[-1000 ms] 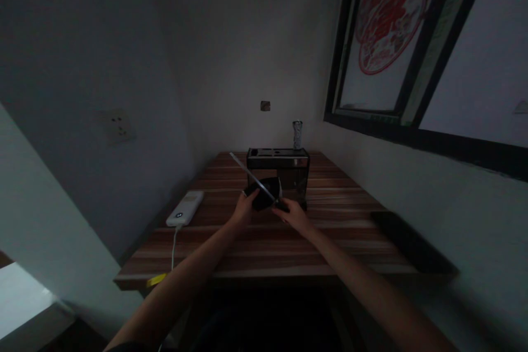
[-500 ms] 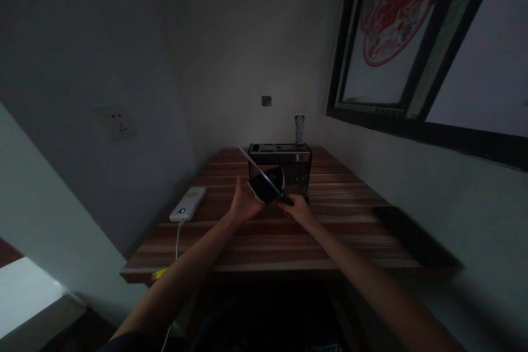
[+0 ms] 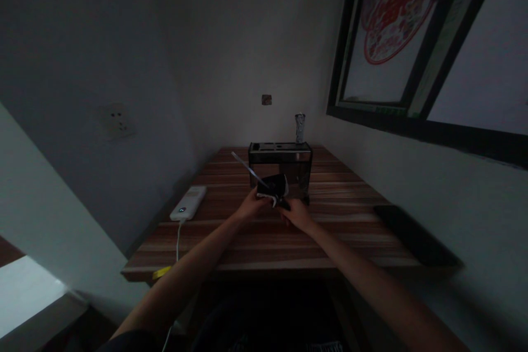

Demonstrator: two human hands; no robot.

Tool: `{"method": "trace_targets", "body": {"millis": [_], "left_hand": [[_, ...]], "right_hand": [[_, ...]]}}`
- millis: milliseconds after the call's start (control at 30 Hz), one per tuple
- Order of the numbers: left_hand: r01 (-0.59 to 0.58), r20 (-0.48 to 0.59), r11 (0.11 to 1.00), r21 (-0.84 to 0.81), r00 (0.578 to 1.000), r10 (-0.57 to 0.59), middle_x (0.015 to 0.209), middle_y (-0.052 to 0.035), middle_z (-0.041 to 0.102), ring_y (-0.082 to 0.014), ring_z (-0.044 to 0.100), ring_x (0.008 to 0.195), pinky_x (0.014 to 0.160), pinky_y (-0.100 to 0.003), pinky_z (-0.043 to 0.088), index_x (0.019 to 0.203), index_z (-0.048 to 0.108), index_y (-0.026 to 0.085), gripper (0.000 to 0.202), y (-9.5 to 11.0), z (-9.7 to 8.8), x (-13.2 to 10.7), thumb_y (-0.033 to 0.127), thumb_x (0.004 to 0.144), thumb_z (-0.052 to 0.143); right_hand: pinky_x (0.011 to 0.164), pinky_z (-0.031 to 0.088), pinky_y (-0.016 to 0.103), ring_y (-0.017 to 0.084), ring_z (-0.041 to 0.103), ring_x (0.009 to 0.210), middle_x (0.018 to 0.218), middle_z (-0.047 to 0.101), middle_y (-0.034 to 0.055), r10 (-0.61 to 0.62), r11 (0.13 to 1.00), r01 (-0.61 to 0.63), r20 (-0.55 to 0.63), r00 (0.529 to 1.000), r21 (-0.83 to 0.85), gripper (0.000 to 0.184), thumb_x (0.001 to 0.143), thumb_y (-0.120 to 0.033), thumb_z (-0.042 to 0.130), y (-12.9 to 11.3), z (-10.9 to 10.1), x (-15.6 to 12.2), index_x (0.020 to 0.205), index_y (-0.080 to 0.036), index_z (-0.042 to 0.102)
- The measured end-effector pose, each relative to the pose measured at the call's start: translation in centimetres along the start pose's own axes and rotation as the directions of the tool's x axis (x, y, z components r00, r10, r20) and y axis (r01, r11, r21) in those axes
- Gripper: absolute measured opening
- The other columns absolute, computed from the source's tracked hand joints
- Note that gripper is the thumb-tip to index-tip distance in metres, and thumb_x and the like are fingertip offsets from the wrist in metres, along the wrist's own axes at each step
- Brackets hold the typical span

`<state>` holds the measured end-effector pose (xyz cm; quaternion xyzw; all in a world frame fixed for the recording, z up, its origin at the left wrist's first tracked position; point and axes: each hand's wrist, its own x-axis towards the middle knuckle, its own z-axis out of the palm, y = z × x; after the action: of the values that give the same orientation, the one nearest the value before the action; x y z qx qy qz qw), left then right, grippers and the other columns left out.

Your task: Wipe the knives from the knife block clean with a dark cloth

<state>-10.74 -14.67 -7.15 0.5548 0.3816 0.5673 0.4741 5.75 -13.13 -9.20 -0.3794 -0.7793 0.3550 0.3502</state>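
Note:
My right hand (image 3: 296, 214) is closed around the dark handle of a knife (image 3: 248, 169). The narrow, pale blade slants up and to the left. My left hand (image 3: 252, 204) grips a black cloth (image 3: 273, 183) with a whitish edge, folded against the blade near the handle. The cloth covers part of the blade and some of my left fingers. Just behind both hands stands a dark, box-shaped rack (image 3: 280, 148) with slots in its top and see-through sides; my hands and the cloth block part of its front.
On the left of the wood-grain table (image 3: 231, 256) lies a white power bank (image 3: 188, 203) with a cable running off the front edge. A flat black object (image 3: 416, 236) rests at the right edge. A silvery, patterned cylinder (image 3: 300, 128) rises at the rack's back right. Walls close in the table.
My left hand has turned, its thumb no longer sticking up, and the cloth has folded over the blade nearer the handle. The blade tip has dropped slightly and shifted left.

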Motion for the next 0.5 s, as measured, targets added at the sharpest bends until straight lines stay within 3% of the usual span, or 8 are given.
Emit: {"method": "trace_targets", "body": {"millis": [200, 333, 500], "left_hand": [[-0.05, -0.086, 0.99, 0.135, 0.994, 0.062, 0.08, -0.0043, 0.066, -0.019, 0.059, 0.08, 0.075, -0.03, 0.045, 0.079, 0.06, 0.012, 0.032, -0.5, 0.2, 0.4, 0.03, 0.055, 0.07], [-0.059, -0.118, 0.978, 0.198, 0.989, 0.084, 0.081, -0.006, 0.067, -0.0202, 0.06, 0.08, 0.074, -0.031, 0.046, 0.082, 0.06, 0.011, 0.035, -0.9, 0.6, 0.4, 0.03, 0.054, 0.071], [-0.079, -0.151, 0.969, 0.234, 0.982, 0.116, 0.082, -0.0064, 0.067, -0.0195, 0.061, 0.078, 0.072, -0.031, 0.047, 0.083, 0.06, 0.011, 0.034, -1.1, 0.9, 0.2, 0.029, 0.056, 0.07]], "right_hand": [[0.049, 0.04, 0.024, 0.017, 0.059, 0.049, 0.053, 0.063, 0.0045, -0.05, 0.949, 0.021, -0.087, 0.995, -0.314, 0.019, 0.074, -0.033, 0.055, -0.4, -0.2, 0.0, 0.068, -0.017, 0.061], [0.06, 0.041, 0.025, 0.022, 0.062, 0.071, 0.073, 0.068, 0.0091, -0.033, 0.932, -0.015, -0.126, 0.991, -0.361, 0.015, 0.07, -0.028, 0.058, -0.5, -0.3, 0.1, 0.078, -0.016, 0.065], [0.068, 0.042, 0.025, 0.021, 0.061, 0.082, 0.088, 0.068, 0.009, 0.018, 0.925, -0.059, -0.112, 0.994, -0.376, 0.022, 0.069, -0.023, 0.059, -0.4, -0.4, 0.2, 0.088, -0.017, 0.065]]}}
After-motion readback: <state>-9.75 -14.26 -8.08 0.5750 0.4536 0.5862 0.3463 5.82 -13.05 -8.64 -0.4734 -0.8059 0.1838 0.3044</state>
